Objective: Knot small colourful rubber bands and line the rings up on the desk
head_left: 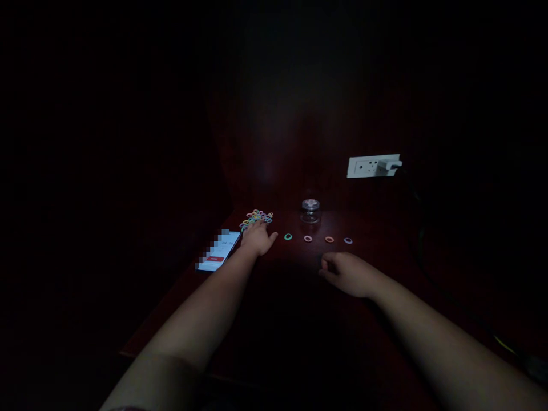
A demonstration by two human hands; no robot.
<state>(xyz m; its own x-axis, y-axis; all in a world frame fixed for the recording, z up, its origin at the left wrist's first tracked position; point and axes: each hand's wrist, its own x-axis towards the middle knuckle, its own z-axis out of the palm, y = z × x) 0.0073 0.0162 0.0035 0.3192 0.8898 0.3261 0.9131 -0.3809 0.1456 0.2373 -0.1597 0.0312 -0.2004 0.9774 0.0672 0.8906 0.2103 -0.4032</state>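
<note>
The scene is very dark. My left hand (258, 238) reaches forward with its fingers laid on the near edge of a pile of small coloured rings (257, 217). Its fingertips are hidden among them. My right hand (345, 273) rests on the dark red table (385, 257) with its fingers curled under, and I cannot see anything in it. In front of it lie several single rings in a row: green (288, 236), pink (307, 238), orange (329, 240) and purple (348, 241).
A lit phone (219, 251) lies at the left of my left hand. A small glass jar (310, 210) stands behind the row of rings. A white wall socket (372, 166) with a plug and a dark cable is at the back right.
</note>
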